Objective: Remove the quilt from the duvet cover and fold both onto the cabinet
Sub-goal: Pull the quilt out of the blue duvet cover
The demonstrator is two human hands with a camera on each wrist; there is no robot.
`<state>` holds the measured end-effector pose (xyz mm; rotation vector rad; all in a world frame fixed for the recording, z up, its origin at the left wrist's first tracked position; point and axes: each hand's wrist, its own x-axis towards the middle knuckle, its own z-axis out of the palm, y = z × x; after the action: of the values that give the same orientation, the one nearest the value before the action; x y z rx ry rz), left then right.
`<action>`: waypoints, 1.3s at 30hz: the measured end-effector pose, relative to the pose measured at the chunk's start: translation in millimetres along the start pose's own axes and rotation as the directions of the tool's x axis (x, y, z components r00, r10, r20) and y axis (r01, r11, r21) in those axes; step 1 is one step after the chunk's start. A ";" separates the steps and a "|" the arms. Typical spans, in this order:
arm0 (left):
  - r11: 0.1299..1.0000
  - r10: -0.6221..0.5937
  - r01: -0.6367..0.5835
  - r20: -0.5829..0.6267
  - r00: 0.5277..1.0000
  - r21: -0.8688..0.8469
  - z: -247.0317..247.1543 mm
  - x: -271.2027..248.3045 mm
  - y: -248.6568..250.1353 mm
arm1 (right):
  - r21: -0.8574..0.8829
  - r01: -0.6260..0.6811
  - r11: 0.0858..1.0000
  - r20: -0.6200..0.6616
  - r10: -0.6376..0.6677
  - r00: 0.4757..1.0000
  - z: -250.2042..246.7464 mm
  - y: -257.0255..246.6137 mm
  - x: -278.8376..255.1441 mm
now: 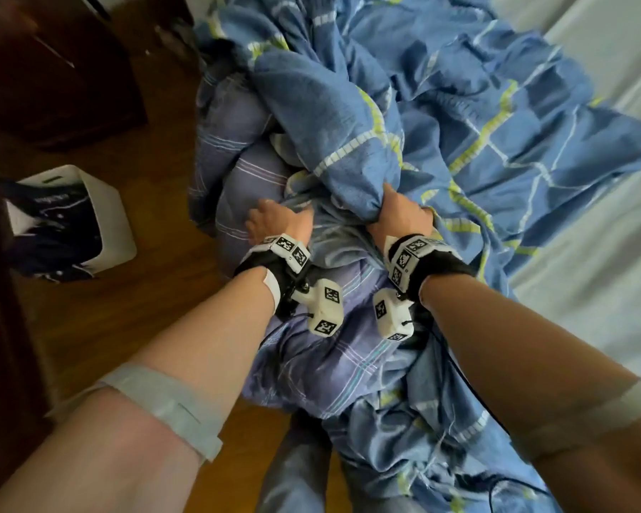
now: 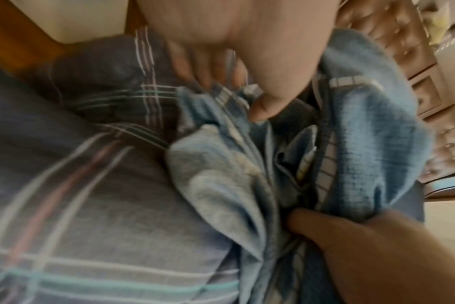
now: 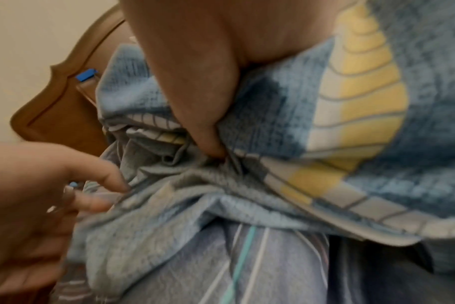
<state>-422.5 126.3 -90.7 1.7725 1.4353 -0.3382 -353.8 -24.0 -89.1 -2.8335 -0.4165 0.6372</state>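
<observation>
Head view: duvet cover, blue with yellow-green and white check lines, heaped across the bed toward its left edge. Quilt, purple-grey plaid, bulges out of the cover at that edge, over the wooden floor. Right hand fisted tight round a bunched fold of the cover. Left hand lies on the quilt, fingers reaching into the fabric at the cover's opening. White bin on the floor to the left. Left wrist view: left hand, fingers bent down into the cover's edge where it meets the quilt; blurred, so this grip cannot be judged. Right wrist view: right hand, thumb and fingers clamped on the duvet cover.
</observation>
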 end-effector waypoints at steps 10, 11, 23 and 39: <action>0.819 0.176 0.179 0.536 0.826 -0.545 21.8 -13.5 58.3 | 0.190 -0.033 0.981 -0.004 0.035 0.999 -14.4 4.4 7.5; 0.790 0.208 0.204 0.567 0.797 -0.577 23.9 -15.7 66.4 | 0.222 -0.056 0.973 -0.101 0.080 0.992 -23.4 7.3 12.6; 0.786 0.305 -0.440 0.346 0.887 0.435 43.9 1.1 1.2 | -0.048 -0.156 0.987 -0.157 0.147 0.977 -29.2 28.4 29.8; 0.617 0.334 -0.517 0.397 0.855 0.594 -49.4 -3.4 -82.8 | -0.045 -0.206 0.978 -0.143 0.198 0.970 -54.2 8.3 28.7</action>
<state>-512.3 161.6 -91.7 2.4893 0.6658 -0.8877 -303.0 -30.2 -54.4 -2.9788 -0.1259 0.4659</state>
